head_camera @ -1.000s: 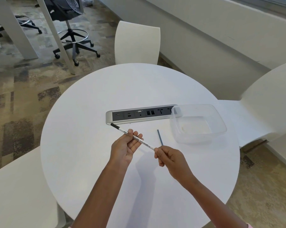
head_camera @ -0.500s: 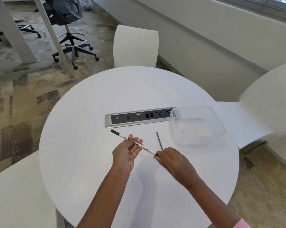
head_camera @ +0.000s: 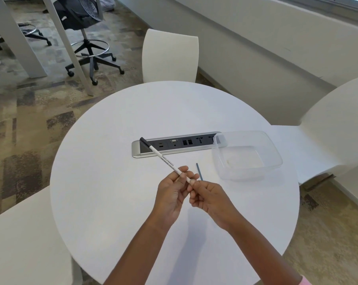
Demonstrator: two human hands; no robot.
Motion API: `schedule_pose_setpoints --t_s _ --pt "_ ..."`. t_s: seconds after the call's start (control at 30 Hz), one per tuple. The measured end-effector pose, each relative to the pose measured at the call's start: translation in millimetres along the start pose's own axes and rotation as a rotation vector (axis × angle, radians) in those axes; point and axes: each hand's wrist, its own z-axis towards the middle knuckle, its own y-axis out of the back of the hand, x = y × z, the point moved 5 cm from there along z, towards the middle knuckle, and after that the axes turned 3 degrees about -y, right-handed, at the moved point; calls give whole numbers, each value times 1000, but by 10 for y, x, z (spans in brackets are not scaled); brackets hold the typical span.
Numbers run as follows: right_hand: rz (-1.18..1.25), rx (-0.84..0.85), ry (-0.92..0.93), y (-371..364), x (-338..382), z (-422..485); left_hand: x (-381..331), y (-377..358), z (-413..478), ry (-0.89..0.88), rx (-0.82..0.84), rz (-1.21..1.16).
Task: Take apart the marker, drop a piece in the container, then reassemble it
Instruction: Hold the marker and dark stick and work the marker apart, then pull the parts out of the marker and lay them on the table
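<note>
A thin white marker [head_camera: 163, 159] with a black cap at its far end slants up and to the left above the round white table [head_camera: 116, 153]. My left hand [head_camera: 173, 192] holds the barrel near its lower end between thumb and fingers. My right hand [head_camera: 210, 197] is curled around the marker's near end, which its fingers hide. A short dark blue-grey rod [head_camera: 199, 171], a piece of the marker, lies loose on the table just beyond my hands. The clear plastic container [head_camera: 277, 159] stands to the right with nothing in it.
A silver power and data strip [head_camera: 137, 151] is set into the table behind the marker, its right end under the container's corner. White chairs [head_camera: 170, 56] stand at the back, right and near left. A black office chair [head_camera: 85, 23] stands on the carpet at the far left.
My hands have drawn together at the marker's near end. The marker has swung steeper, so its capped tip now lies over the power strip. The rod and the container have not moved.
</note>
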Motion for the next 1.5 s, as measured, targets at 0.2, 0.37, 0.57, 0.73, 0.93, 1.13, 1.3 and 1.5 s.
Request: schedule_pose_setpoints --t_s 0.2,0.37,0.57,0.73,0.93,1.13,1.3,1.5 --pt "-305 -130 206 24 83 -14 8 21 -16 -28 -113 -41" --pt "-728 -180 427 51 171 -85 60 37 -11 1 -187 -75" --pt "-1251 -297 771 160 265 -332 -305 341 119 -114 -391 -216" --pt "-1044 -361 519 451 158 -369 -581 486 182 -155 -370 -164" --pt "-919 -293 414 370 69 -290 -128 368 171 10 -368 -248" --pt "-908 -306 316 433 -137 -160 -7 396 140 105 -353 -256" --pt "-911 -382 240 569 -386 25 68 434 103 153 -348 -254" --pt "-931 -484 104 719 -674 222 146 491 88 190 -355 -257"
